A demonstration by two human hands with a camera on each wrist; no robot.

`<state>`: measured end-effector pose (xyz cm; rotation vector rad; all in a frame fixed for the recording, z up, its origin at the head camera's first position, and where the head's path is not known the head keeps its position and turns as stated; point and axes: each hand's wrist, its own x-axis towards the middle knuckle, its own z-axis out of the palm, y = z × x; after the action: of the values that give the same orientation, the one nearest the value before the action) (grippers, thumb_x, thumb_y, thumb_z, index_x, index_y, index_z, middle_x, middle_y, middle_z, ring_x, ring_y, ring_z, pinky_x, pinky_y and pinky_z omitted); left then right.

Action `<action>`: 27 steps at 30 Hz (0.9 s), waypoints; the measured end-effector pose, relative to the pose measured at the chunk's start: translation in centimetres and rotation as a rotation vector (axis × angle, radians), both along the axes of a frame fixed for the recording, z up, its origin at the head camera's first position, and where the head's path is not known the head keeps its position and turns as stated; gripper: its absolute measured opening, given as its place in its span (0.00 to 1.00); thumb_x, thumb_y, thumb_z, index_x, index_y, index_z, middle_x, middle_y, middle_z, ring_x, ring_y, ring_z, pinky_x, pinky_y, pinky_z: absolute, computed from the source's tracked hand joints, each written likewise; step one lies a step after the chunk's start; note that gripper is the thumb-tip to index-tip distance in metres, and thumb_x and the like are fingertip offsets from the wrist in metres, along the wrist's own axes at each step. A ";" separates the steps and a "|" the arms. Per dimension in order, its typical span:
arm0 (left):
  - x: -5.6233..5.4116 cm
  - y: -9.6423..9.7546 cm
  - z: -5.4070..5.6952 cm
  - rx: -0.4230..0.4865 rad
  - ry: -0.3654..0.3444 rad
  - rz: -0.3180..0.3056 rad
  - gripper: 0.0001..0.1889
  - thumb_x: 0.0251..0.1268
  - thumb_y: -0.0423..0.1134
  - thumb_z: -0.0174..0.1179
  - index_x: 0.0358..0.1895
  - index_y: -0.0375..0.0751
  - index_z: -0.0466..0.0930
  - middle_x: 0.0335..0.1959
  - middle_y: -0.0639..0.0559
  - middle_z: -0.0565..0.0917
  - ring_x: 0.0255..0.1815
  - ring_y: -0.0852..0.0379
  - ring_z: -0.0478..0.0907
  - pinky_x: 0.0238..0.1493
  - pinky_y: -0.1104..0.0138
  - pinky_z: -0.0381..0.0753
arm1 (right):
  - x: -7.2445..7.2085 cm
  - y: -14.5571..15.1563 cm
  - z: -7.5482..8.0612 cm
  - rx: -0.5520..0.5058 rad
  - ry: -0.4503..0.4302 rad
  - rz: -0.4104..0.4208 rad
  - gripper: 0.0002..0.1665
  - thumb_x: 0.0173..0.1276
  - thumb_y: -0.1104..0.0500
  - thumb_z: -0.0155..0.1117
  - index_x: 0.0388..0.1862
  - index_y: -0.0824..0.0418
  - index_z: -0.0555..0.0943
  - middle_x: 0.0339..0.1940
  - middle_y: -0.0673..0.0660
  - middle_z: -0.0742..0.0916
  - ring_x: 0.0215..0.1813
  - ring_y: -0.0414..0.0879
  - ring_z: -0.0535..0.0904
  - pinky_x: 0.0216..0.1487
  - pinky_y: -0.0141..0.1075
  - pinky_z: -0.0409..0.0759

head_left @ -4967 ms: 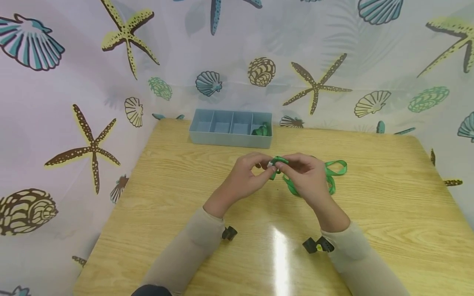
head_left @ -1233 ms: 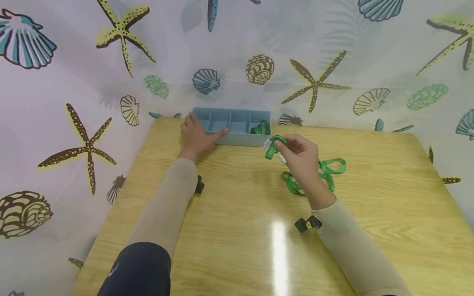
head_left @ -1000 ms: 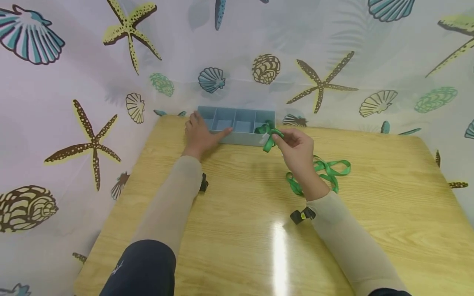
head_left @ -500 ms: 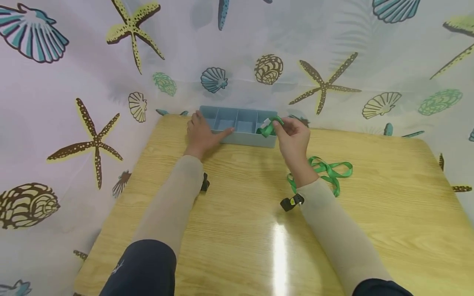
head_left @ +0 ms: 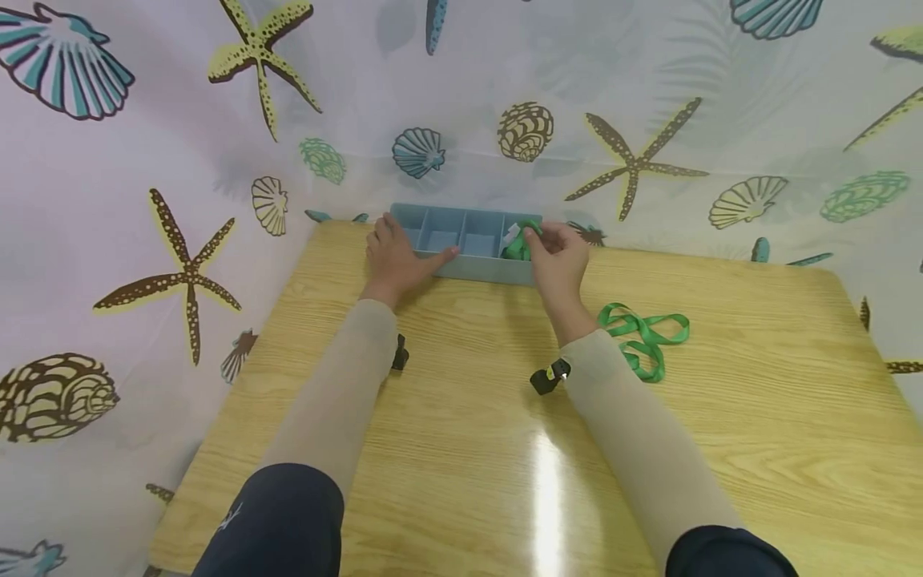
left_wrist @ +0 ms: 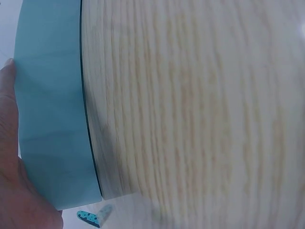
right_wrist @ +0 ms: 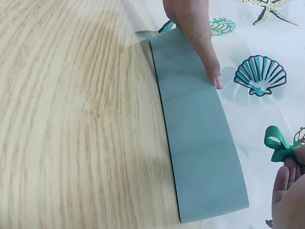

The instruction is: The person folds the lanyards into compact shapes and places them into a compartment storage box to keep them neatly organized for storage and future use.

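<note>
Over the right-end compartment of the blue-grey divided box [head_left: 476,268], my right hand [head_left: 562,256] pinches a small looped green ribbon [head_left: 532,227] between thumb and fingers. A white tab [head_left: 513,232] shows beside the held ribbon. More green ribbon lies in that compartment; in the head view I cannot tell where one piece stops and the other starts. The right wrist view shows the held loop [right_wrist: 281,144] beyond the box's rim. My left hand [head_left: 392,260] rests against the box's left end, its thumb stretched along the front rim.
A loose, longer green ribbon [head_left: 645,332] lies in loops on the wooden table [head_left: 461,449], right of the box. The other three compartments of the box hold nothing visible. A shell-patterned cloth [head_left: 476,80] rises right behind the table.
Both hands first worked the green ribbon above the table. My left hand then went to the box's left end and stays there. My right hand carried the ribbon forward, down over the right-end compartment.
</note>
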<state>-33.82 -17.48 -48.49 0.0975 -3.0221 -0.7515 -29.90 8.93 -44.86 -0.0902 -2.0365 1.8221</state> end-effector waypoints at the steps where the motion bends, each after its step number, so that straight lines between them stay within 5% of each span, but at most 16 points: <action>1: 0.0 -0.1 0.0 -0.005 -0.001 0.001 0.82 0.45 0.95 0.48 0.86 0.32 0.25 0.88 0.33 0.38 0.86 0.31 0.42 0.86 0.41 0.50 | -0.2 -0.2 -0.1 0.009 -0.003 0.000 0.14 0.74 0.59 0.73 0.50 0.69 0.87 0.46 0.56 0.89 0.43 0.37 0.84 0.49 0.30 0.83; 9: 0.0 -0.4 0.4 0.016 -0.017 0.006 0.82 0.47 0.93 0.51 0.86 0.32 0.25 0.88 0.34 0.37 0.87 0.31 0.40 0.86 0.41 0.49 | -0.7 -2.3 -0.2 0.133 -0.003 0.038 0.13 0.76 0.56 0.71 0.52 0.64 0.88 0.50 0.61 0.90 0.50 0.51 0.88 0.53 0.38 0.87; 14: 0.2 -0.3 0.7 0.018 -0.018 0.005 0.82 0.47 0.92 0.53 0.86 0.31 0.26 0.88 0.33 0.38 0.87 0.31 0.41 0.86 0.41 0.50 | -1.1 -3.7 -0.5 0.193 0.074 0.063 0.13 0.76 0.59 0.71 0.50 0.68 0.88 0.47 0.64 0.92 0.48 0.55 0.90 0.49 0.39 0.88; 27: -0.3 -0.3 0.0 0.028 -0.011 0.013 0.83 0.44 0.94 0.52 0.86 0.32 0.26 0.88 0.34 0.39 0.86 0.32 0.42 0.86 0.41 0.50 | -1.2 -4.6 -1.3 0.420 0.192 0.126 0.10 0.76 0.63 0.69 0.49 0.70 0.87 0.46 0.66 0.91 0.45 0.57 0.91 0.47 0.47 0.89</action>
<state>-34.12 -17.82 -48.50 0.1227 -3.0181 -0.7950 -31.07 4.31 -46.19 0.3246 -2.2739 1.3686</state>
